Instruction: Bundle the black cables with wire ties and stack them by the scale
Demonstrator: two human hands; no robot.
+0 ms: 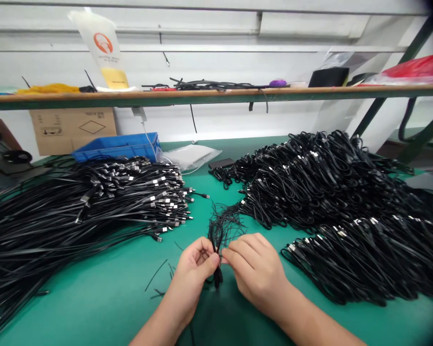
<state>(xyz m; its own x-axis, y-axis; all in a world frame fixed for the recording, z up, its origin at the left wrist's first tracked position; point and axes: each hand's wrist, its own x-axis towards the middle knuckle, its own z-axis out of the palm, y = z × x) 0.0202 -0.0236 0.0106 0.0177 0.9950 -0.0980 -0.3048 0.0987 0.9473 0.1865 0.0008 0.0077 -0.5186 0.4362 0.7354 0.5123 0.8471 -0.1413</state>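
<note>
My left hand (195, 266) is closed around a folded black USB cable (217, 278), its thumb pressed on the middle of the bundle. Close beside it, my right hand (254, 269) pinches at the same spot, fingertips together against the cable. What sits between the right fingertips is too small to make out; it may be a thin tie. Just beyond both hands lies a loose heap of thin black twist ties (229, 221) on the green mat. A few more strips (157, 274) are scattered left of my left hand.
Long unfolded USB cables (75, 221) spread across the left side. Bundled cables (310, 182) are piled high at the right, with another row (368, 254) nearer. Behind stand a blue tray (119, 146), a plastic bag (191, 156) and a cardboard box (72, 129). A shelf (216, 97) spans overhead.
</note>
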